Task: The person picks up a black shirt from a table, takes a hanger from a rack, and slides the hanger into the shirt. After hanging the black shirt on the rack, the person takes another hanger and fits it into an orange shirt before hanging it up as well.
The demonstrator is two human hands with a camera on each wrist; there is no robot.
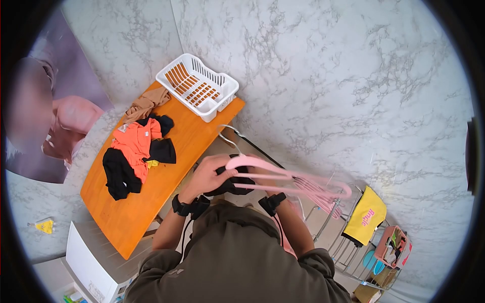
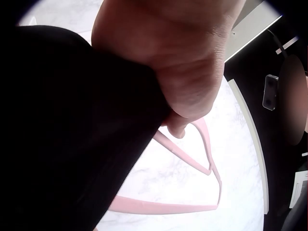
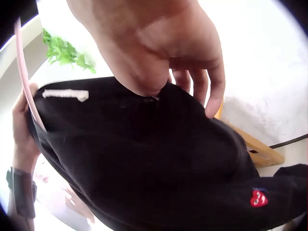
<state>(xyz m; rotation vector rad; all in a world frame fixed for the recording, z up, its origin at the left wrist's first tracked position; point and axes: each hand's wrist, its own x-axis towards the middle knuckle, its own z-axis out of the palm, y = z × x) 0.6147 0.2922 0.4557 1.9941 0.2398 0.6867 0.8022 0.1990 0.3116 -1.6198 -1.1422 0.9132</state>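
Observation:
A pink hanger [image 1: 260, 162] with a metal hook is held by my left hand [image 1: 212, 174], whose thumb lies at its hook end in the head view. The same hand grips the edge of a black garment [image 3: 144, 154], which hangs below the hanger in that view. In the right wrist view, one strip of the hanger runs down into the garment's opening, beside a white label [image 3: 65, 94]. My right hand [image 3: 163, 48] pinches the opening's edge on the other side, thumb inside. A red heart patch [image 3: 259, 198] shows low on the cloth.
An orange table [image 1: 197, 146] at the left bears an orange garment [image 1: 136, 144], black clothes [image 1: 120, 174], a brown cloth [image 1: 146, 103] and a white basket [image 1: 209, 113]. To the right, a metal rack [image 1: 348, 257] carries a yellow cloth [image 1: 366, 214], more pink hangers [image 1: 318, 194] and a pink bin [image 1: 389, 247].

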